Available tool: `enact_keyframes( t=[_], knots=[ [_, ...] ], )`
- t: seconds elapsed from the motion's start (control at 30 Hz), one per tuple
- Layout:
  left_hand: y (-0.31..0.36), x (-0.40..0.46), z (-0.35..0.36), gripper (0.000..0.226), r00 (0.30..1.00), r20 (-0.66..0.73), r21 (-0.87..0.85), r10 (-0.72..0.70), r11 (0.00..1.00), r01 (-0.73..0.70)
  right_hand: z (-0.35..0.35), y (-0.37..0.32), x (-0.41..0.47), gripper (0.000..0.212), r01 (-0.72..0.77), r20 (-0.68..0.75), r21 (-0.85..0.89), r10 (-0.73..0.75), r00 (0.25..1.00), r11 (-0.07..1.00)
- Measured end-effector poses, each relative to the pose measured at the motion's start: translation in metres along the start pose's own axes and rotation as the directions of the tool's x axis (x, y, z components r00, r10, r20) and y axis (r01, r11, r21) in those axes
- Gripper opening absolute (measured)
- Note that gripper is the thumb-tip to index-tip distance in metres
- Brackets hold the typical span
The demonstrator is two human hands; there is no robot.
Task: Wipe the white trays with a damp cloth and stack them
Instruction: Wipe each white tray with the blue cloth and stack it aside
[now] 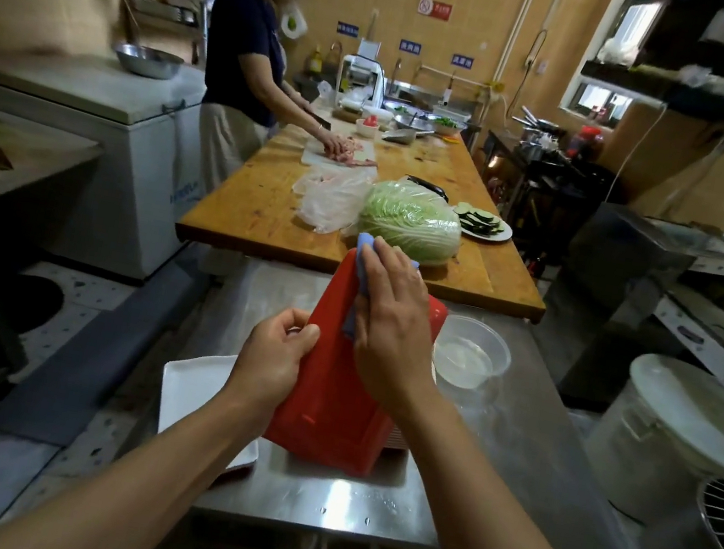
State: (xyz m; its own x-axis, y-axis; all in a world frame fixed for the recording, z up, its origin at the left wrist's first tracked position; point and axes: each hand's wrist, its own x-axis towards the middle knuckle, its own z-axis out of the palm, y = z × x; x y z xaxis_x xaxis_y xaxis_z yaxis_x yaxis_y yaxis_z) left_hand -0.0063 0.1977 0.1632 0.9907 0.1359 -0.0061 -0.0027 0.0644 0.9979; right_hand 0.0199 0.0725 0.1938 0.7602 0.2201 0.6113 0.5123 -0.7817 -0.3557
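Note:
A tray whose red underside [331,395] faces me stands tilted on its edge on the steel table [513,446]. My left hand [273,358] grips its left edge, thumb and fingers curled round the rim. My right hand [394,328] presses a blue cloth [366,246] flat against the red surface, fingers straight; the cloth shows above and below the palm. A white tray [193,394] lies flat on the table to the left, partly under my left forearm. More trays [396,437] show as a stack edge behind the red one.
A clear plastic bowl of water [472,352] sits right of the tray. Beyond lies a wooden table [265,209] with a cabbage [410,222], plastic bag and plate of sliced eggplant [485,223]; a person cuts meat there. A white bucket [681,427] and mixer stand right.

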Motion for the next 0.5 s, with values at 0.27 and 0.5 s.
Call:
enact_keyframes(
  t=[0.27, 0.5],
  knots=[
    [0.009, -0.013, -0.007, 0.017, 0.997, -0.035, -0.024, 0.062, 0.998, -0.063, -0.014, 0.019, -0.007, 0.054, -0.033, -0.080, 0.010, 0.033, 0.996, 0.999],
    [0.018, -0.016, 0.022, 0.017, 0.998, -0.060, -0.206, -0.008, 0.979, -0.004, -0.025, 0.046, -0.011, 0.055, -0.239, -0.179, 0.213, 0.278, 0.944, 0.947]
  ],
)
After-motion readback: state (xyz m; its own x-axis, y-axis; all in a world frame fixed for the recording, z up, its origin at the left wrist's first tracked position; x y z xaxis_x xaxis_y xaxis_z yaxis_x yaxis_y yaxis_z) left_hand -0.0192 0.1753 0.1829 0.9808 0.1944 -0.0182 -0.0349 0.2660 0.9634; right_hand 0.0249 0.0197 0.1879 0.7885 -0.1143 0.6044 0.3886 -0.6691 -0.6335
